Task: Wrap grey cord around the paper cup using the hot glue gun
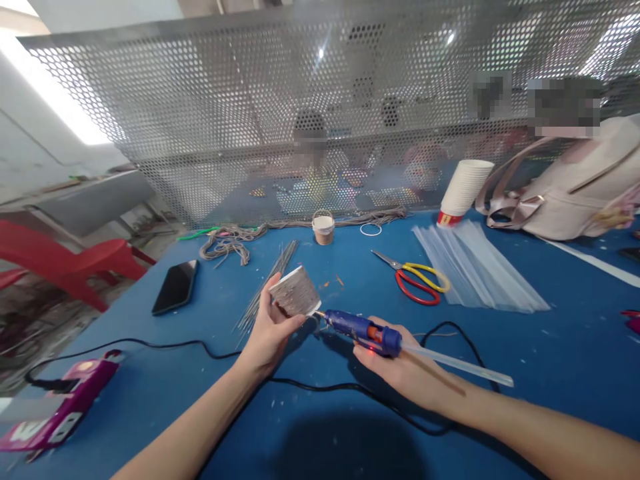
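Note:
Between the thumb and fingers of my left hand (270, 327) is a small grey cup-shaped piece (296, 292), tipped on its side, with cord-like texture on its wall and a white rim. My right hand (395, 360) is wrapped round a blue hot glue gun (353, 325). The gun's nozzle meets or nearly meets the piece's lower right edge; I cannot tell which. A clear glue stick (460, 363) sticks out of the gun's back end, and a small red light glows near its handle.
Thin wires (267, 283) lie behind my left hand. Scissors (417, 277), clear glue sticks (475, 267) and stacked paper cups (465, 190) are at right. A tiny bucket (323, 229) stands behind. A phone (175, 287) and purple power strip (65, 400) lie left; a black cord (325, 385) crosses the table.

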A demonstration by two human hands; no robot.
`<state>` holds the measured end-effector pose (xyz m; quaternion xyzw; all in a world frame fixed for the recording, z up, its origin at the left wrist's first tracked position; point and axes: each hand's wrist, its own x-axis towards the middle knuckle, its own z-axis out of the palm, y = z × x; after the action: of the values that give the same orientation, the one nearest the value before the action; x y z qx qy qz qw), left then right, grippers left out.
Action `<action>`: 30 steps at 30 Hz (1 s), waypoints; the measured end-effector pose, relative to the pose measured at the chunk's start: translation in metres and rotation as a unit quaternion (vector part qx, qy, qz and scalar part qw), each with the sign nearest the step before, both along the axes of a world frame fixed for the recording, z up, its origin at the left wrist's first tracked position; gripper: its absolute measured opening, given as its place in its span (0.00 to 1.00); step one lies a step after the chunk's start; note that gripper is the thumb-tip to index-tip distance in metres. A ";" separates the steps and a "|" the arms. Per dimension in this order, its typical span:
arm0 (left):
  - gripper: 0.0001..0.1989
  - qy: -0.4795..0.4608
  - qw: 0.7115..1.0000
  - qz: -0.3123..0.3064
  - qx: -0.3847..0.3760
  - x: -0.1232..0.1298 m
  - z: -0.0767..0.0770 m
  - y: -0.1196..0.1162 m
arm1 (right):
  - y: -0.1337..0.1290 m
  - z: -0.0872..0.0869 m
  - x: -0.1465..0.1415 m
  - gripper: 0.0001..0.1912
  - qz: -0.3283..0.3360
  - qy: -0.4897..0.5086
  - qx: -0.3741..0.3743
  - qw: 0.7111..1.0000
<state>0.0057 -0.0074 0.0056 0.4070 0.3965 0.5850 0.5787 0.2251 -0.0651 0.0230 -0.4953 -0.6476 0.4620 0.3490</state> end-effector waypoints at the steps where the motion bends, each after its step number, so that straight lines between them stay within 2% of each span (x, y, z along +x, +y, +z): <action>1: 0.43 0.000 1.000 0.001 0.002 0.000 0.000 0.000 | 0.000 0.000 0.000 0.08 -0.006 -0.006 0.007 1.000; 13: 0.45 0.011 1.000 0.022 0.014 0.006 0.000 -0.003 | 0.000 0.010 -0.003 0.09 -0.004 -0.030 0.021 0.999; 20: 0.46 0.012 1.000 0.026 0.009 0.007 -0.001 -0.004 | -0.002 0.005 -0.007 0.08 -0.032 -0.046 0.062 0.997; 30: 0.44 0.010 0.999 0.027 0.015 0.006 0.002 -0.005 | 0.000 0.007 -0.004 0.10 -0.016 -0.043 0.050 0.998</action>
<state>0.0118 -0.0123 0.0073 0.4109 0.4046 0.6016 0.5527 0.2213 -0.0655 0.0296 -0.5065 -0.6764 0.4020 0.3527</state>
